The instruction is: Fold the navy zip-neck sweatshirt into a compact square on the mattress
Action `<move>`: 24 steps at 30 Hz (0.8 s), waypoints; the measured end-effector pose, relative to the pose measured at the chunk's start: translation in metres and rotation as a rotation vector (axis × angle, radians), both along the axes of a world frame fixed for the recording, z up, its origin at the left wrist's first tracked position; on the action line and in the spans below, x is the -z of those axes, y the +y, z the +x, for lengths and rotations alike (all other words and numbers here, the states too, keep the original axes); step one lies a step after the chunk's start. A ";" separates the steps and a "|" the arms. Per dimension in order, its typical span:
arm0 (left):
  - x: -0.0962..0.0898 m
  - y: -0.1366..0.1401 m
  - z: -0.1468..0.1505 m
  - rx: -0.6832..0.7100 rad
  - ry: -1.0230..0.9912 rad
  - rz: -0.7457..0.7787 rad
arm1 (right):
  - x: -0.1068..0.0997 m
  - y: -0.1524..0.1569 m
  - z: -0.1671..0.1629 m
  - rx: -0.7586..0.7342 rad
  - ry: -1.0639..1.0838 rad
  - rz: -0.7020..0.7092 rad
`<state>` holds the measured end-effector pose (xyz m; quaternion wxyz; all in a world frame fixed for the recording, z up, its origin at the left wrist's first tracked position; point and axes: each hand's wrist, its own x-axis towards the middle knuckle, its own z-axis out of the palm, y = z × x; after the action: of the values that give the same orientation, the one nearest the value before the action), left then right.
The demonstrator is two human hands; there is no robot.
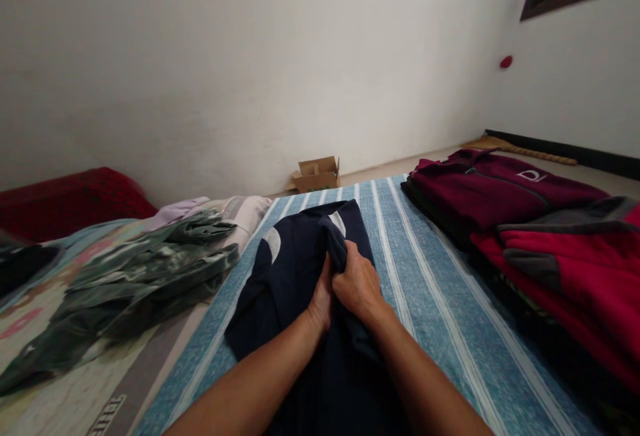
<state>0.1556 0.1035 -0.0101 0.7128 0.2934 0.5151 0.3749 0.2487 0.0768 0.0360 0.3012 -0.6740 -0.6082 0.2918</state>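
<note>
A dark navy garment (295, 269) with pale patches lies lengthwise on a blue and white striped sheet (430, 276). Both my hands meet at its middle. My right hand (357, 283) is closed over a bunched fold of the navy cloth. My left hand (323, 299) sits right beside it, partly hidden under the right hand, with its fingers pressed into the same fold.
A pile of folded maroon and red fleece clothes (525, 223) lies on the right. Crumpled green garments (145, 276) lie on a printed mat on the left, with a red cushion (65, 199) behind. A small open cardboard box (317, 173) stands by the white wall.
</note>
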 end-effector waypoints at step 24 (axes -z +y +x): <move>-0.029 -0.166 -0.003 0.137 -0.432 -0.464 | 0.018 0.007 0.002 -0.094 -0.139 -0.086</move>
<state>0.1522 -0.0626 0.0187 0.8771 0.0710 0.4025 0.2522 0.2504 0.0834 0.0178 0.2149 -0.6755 -0.6456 0.2841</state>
